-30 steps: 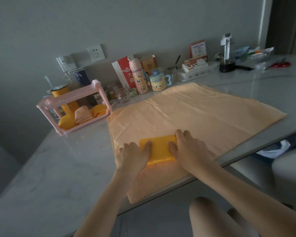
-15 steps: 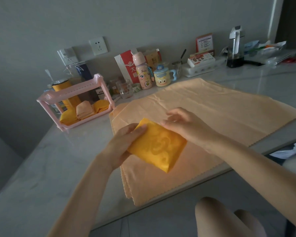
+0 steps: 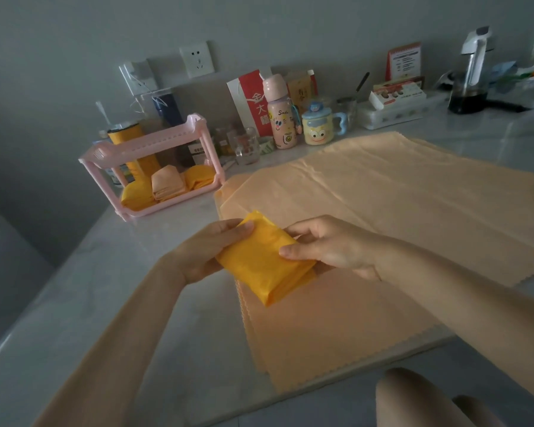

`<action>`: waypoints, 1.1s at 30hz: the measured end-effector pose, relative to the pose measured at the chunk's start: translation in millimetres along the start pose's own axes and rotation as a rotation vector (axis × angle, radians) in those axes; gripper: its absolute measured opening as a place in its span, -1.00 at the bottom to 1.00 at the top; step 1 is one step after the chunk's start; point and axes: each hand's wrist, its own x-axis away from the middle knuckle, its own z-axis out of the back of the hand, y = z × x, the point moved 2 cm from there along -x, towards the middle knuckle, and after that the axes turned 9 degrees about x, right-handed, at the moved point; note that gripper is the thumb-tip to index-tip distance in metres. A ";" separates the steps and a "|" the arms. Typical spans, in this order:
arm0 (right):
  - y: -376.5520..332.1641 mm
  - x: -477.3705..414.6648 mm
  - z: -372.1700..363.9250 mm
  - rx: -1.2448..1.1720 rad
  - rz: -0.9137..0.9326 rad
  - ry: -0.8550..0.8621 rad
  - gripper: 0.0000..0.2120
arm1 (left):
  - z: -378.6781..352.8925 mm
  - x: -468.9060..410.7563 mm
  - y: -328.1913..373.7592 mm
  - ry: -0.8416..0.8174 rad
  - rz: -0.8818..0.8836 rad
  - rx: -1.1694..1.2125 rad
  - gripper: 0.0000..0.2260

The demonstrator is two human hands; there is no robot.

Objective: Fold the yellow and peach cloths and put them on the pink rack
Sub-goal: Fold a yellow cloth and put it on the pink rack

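Observation:
A folded yellow cloth is held in the air above the counter's near edge. My left hand grips its left end and my right hand pinches its right side. Under them a large peach cloth lies spread flat on the counter. The pink rack stands at the back left, apart from my hands. Its lower shelf holds two folded yellow cloths and a folded peach cloth between them.
Along the wall stand a pink bottle, a cartoon mug, a glass, a red bag, a white box and a dark jug. The grey counter shows bare on the left. My knees are below its edge.
The yellow cloth was pressed flat on the peach cloth. Both hands have since lifted it off and shifted it a little left, now held between them, tilted.

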 end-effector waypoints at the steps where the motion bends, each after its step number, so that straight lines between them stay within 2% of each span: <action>1: -2.3 -9.8 -3.1 0.041 0.012 0.047 -0.68 | 8.0 -4.0 -2.2 0.016 0.017 0.017 -0.19; 3: -2.9 -25.8 -7.4 0.084 0.024 0.134 -0.70 | 17.5 -9.6 -8.8 0.071 0.050 0.025 -0.26; 6: -12.5 -59.0 -14.7 0.082 0.009 0.151 -0.71 | 39.9 -20.0 -10.8 0.252 0.061 0.126 -0.70; 7: -17.8 -69.6 -17.3 0.008 -0.018 0.116 -0.73 | 48.7 -21.5 -8.2 0.296 0.026 0.229 -0.74; 8: -25.8 -80.3 -19.8 -0.103 -0.045 0.062 -0.75 | 62.5 -23.8 -6.7 0.320 -0.026 0.365 -0.70; 11: -45.3 -106.0 -20.4 -0.359 -0.055 -0.024 -0.68 | 104.3 -24.3 -12.1 0.414 -0.204 0.821 -0.69; 13: -65.0 -128.7 -22.6 -0.411 -0.019 -0.012 -0.64 | 135.2 -22.9 -21.3 0.560 -0.322 0.949 -0.75; 14: -76.6 -142.2 -25.4 -0.434 0.002 -0.005 -0.61 | 147.8 -22.3 -27.2 0.650 -0.363 0.921 -0.77; 16: -101.7 -176.3 -32.9 -0.487 0.040 0.013 -0.59 | 164.4 -19.6 -31.4 0.838 -0.433 0.681 -0.84; 19: -128.7 -218.3 -34.2 -0.534 0.084 0.082 -0.61 | 159.2 -27.3 -38.1 0.962 -0.493 0.215 -0.85; 21: -149.7 -255.8 -42.8 -0.508 0.084 0.106 -0.61 | 166.3 -31.4 -43.3 1.004 -0.499 0.047 -0.83; 26: -189.6 -335.0 -57.9 -0.399 0.095 0.182 -0.60 | 173.4 -35.2 -47.7 1.011 -0.510 0.021 -0.76; 30: -207.6 -392.9 -69.7 -0.156 0.043 0.321 -0.63 | 176.6 -36.3 -45.6 1.018 -0.502 0.036 -0.70; 33: -205.3 -427.7 -75.8 0.033 -0.007 0.397 -0.54 | 176.5 -35.0 -45.2 1.020 -0.502 0.072 -0.71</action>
